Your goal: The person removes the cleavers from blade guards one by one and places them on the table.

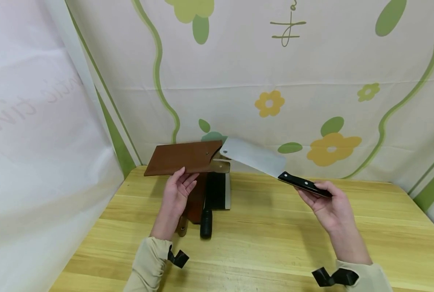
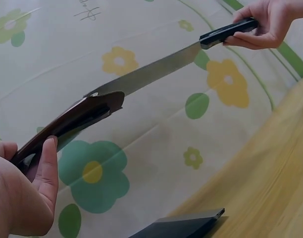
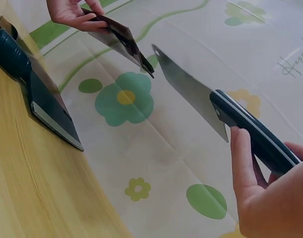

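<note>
My left hand (image 1: 176,194) pinches the lower edge of a brown leather knife sheath (image 1: 182,158), held up above the table with its mouth facing right. A cleaver (image 1: 255,156) with a broad silver blade is in my right hand (image 1: 331,209), which grips the black riveted handle (image 3: 255,131). The blade points left and its holed front corner overlaps the sheath's mouth in the head view. From the left wrist, that corner appears right at the mouth of the sheath (image 2: 67,121); most of the blade is outside it.
On the left of the wooden table (image 1: 260,243) lies a second cleaver (image 1: 217,192) with a dark blade and black handle. Beside it is another brown sheath (image 1: 195,209), partly hidden by my left hand. A flower-printed cloth (image 1: 231,65) hangs behind the table.
</note>
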Motion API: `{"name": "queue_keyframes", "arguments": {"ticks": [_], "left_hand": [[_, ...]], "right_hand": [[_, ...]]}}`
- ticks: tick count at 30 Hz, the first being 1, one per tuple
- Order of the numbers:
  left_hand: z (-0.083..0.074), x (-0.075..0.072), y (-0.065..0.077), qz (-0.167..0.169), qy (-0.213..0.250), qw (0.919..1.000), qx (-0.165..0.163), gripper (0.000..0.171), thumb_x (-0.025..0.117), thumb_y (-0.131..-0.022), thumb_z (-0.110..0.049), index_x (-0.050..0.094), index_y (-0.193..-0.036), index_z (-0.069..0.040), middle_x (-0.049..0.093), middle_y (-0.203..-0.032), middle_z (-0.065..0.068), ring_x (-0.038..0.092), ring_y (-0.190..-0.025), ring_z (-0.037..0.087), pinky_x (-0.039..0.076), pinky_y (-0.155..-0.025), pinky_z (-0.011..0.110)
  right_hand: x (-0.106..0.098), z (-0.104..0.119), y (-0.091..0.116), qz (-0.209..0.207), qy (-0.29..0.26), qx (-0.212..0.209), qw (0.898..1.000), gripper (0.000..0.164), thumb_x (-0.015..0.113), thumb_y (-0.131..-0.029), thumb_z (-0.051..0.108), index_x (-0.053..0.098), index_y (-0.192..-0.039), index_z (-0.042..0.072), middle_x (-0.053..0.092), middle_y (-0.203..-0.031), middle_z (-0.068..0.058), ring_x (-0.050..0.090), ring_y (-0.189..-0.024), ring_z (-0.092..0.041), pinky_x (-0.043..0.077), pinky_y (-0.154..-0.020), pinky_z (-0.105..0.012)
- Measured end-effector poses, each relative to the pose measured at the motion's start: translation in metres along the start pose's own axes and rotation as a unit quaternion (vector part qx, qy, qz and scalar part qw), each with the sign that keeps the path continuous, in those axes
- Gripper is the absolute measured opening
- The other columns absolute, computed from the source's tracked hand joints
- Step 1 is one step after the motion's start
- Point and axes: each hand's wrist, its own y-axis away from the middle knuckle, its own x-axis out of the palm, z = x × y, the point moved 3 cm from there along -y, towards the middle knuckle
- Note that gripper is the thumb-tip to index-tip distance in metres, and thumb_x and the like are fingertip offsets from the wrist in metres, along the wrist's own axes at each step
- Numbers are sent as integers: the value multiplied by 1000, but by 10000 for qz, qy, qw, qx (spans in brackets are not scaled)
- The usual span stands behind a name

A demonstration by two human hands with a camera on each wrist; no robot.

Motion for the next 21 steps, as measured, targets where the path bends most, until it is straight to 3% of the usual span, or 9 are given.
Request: {"name": "queue_keyframes", "arguments": {"ticks": [5,11,19,21], "left_hand": [[0,0,-1,-8,-144,9999,-22,5,50,-110,-11,50,-108,-7,67,-93,6,75,-86,19,60,-71,26],[2,1,0,78,-313,9995,-58,13,50,-110,-10,56,-99,-8,66,-89,3,74,-85,17,60,-72,27],[7,4,1,125,-598,9980,-157,10,49,-109,-10,56,-101,-9,67,-90,1,71,-84,16,60,-74,27],[8,4,1,157,-606,9979,-175,13,50,-109,-10,58,-98,-10,67,-89,1,70,-83,16,60,-75,28]], "right_hand": [[2,2,0,12,-20,192,9998,19,38,-102,-16,52,-90,-13,53,-120,-29,65,-114,-46,53,-97,-57],[8,-2,1,310,137,645,9973,18,34,-101,-18,49,-103,-8,30,-133,-24,60,-120,-51,43,-110,-52],[12,-8,1,454,511,964,9930,24,35,-99,-24,48,-112,-8,38,-131,-29,62,-118,-52,44,-108,-51],[12,-9,2,515,645,1033,9912,27,35,-99,-25,50,-114,-8,33,-136,-29,62,-120,-51,45,-108,-49]]}}
